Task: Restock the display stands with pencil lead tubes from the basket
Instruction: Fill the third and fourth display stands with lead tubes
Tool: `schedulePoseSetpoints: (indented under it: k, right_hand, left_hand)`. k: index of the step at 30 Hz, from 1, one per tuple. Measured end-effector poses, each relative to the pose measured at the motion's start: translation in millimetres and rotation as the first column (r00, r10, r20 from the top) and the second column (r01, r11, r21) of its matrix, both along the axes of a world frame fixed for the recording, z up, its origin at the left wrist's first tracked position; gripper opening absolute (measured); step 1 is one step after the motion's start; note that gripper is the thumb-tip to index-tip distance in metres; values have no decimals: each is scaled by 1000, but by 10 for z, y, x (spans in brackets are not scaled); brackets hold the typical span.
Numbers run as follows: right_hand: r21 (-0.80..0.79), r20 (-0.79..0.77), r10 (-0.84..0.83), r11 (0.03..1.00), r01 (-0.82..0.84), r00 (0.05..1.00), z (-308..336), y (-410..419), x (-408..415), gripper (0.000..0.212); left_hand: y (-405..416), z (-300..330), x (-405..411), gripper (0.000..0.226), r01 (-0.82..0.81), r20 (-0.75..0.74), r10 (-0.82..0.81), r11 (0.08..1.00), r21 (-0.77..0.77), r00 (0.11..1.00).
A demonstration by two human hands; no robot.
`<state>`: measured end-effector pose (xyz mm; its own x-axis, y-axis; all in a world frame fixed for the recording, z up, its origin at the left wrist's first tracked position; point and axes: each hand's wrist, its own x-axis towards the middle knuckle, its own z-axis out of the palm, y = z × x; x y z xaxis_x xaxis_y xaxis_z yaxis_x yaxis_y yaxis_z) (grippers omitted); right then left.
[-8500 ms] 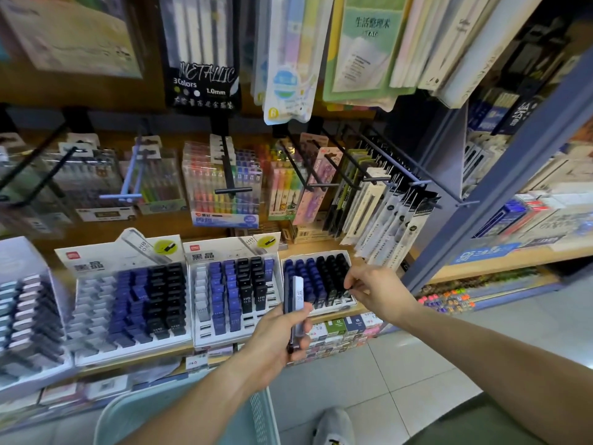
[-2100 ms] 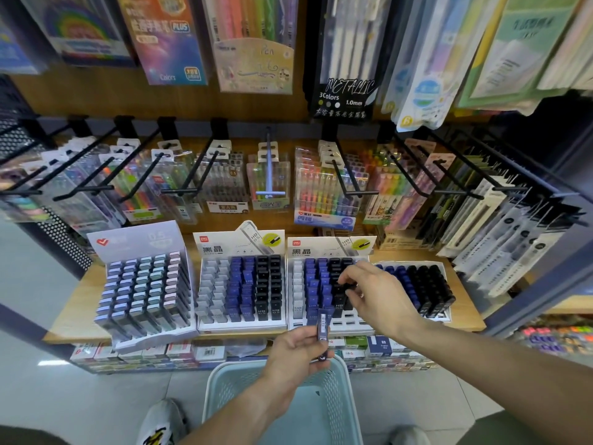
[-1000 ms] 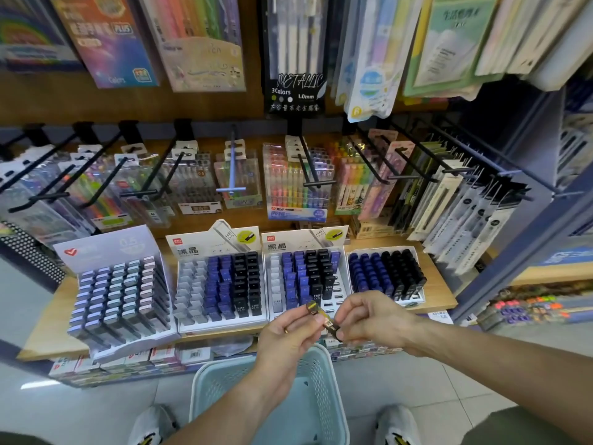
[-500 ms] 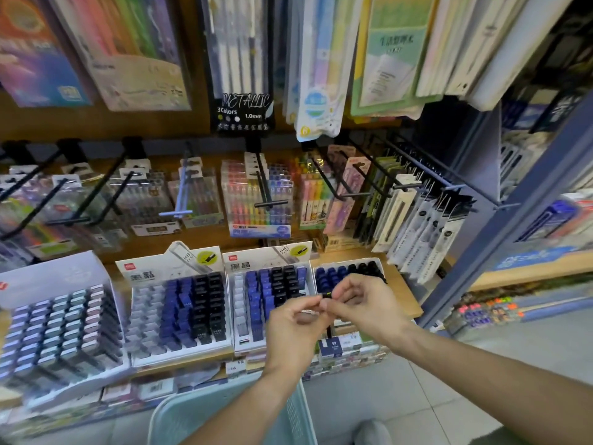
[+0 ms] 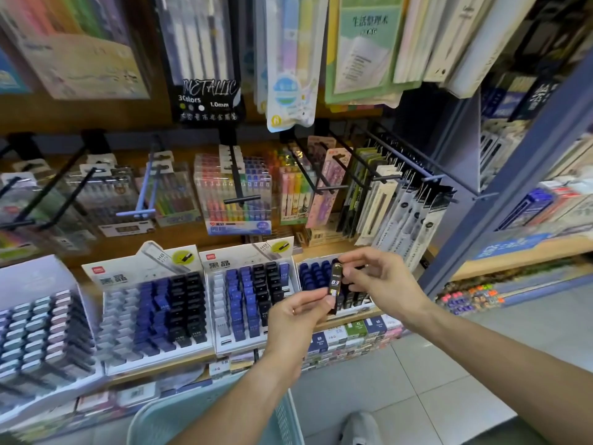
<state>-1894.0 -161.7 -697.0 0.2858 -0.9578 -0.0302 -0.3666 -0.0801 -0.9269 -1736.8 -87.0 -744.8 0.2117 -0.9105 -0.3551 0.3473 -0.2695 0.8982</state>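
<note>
A black pencil lead tube (image 5: 335, 284) marked 03 stands upright between my hands. My left hand (image 5: 296, 319) pinches its lower end; my right hand (image 5: 378, 281) pinches its top. Both hover in front of the rightmost display stand (image 5: 316, 273), which holds blue and black tubes. Two white stands to its left, one (image 5: 253, 297) in the middle and one (image 5: 154, 316) further left, are filled with grey, blue and black tubes. A fourth stand (image 5: 38, 329) sits at the far left. The pale green basket (image 5: 285, 419) is below my left forearm; its contents are hidden.
The stands sit on a wooden shelf (image 5: 349, 317) at waist height. Black metal hooks (image 5: 244, 197) with hanging pen packs jut out above them. A blue shelving upright (image 5: 500, 194) rises on the right. Small boxes (image 5: 353, 332) line the ledge under the shelf. My shoe (image 5: 362, 428) is on the tiled floor.
The tube has turned from lying tilted between my hands to standing upright, and both hands have risen and shifted right toward the rightmost stand. The camera has swung right.
</note>
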Motion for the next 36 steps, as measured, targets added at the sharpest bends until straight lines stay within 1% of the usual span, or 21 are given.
schedulePoseSetpoints:
  k: [2, 4, 7, 8, 9, 10, 11, 12, 14, 15, 17, 19, 21, 22, 26, 30, 36]
  right_hand:
    - [-27, -20, 12, 1000, -12, 1000, 5, -30, -42, 23]
    - [-68, -81, 39, 997, -45, 996, 8, -51, -75, 26]
    - [-90, -122, 34, 995, -45, 992, 38, -103, -127, 24]
    - [-113, -125, 9, 993, -23, 992, 51, -137, -166, 23]
    - [-148, -134, -31, 989, 11, 991, 56, -182, -215, 22]
    - [-187, -156, -72, 981, 42, 985, 55, -230, -275, 22]
    - [-222, -194, -105, 973, 61, 975, 44, -273, -336, 21]
    - [-250, -249, -128, 966, 64, 960, 19, -308, -397, 20]
    - [-288, -372, -150, 957, 40, 916, -61, -360, -505, 18]
    - [-298, -431, -152, 954, 19, 889, -103, -373, -543, 17]
    - [-310, -540, -143, 950, -38, 830, -199, -389, -599, 16]
    - [-314, -620, -128, 945, -95, 774, -311, -401, -647, 17]
    - [-314, -678, -124, 940, -133, 725, -423, -411, -688, 19]
    - [-316, -695, -125, 938, -145, 708, -468, -414, -704, 19]
    - [-310, -701, -101, 935, -174, 705, -596, -436, -730, 21]
    - [-279, -678, -47, 940, -198, 733, -657, -442, -683, 20]
    - [-311, -673, -56, 926, -214, 738, -678, -466, -672, 18]
  left_hand:
    - [-12, 0, -35, 19, 5, -2, -5, 1000, 4, 1000]
    - [-20, 0, -65, 19, 15, 4, -15, 1000, 0, 1000]
    - [-43, -16, -96, 19, 21, 26, -20, 1000, -20, 999]
    - [-57, -24, -100, 19, 28, 57, -26, 999, -30, 998]
    - [-78, -49, -102, 20, 45, 124, -40, 998, -43, 991]
    - [-95, -85, -100, 22, 78, 233, -63, 995, -58, 970]
    - [-105, -127, -97, 25, 123, 374, -87, 990, -74, 923]
    - [-108, -177, -93, 29, 175, 521, -104, 980, -90, 847]
    - [-100, -286, -90, 37, 286, 767, -98, 951, -115, 634]
    - [-90, -343, -92, 41, 339, 851, -71, 932, -129, 521]
    - [-66, -440, -100, 53, 436, 946, -4, 888, -145, 323]
    - [-47, -514, -128, 71, 498, 988, 20, 862, -93, 151]
    - [-42, -536, -159, 86, 516, 999, -23, 857, 7, 25]
    - [-43, -537, -171, 90, 517, 998, -55, 854, 56, -17]
    - [-32, -508, -186, 98, 512, 984, -149, 840, 178, -97]
    - [-30, -522, -190, 99, 494, 981, -167, 848, 194, -100]
    - [-53, -537, -180, 98, 495, 984, -159, 850, 177, -79]
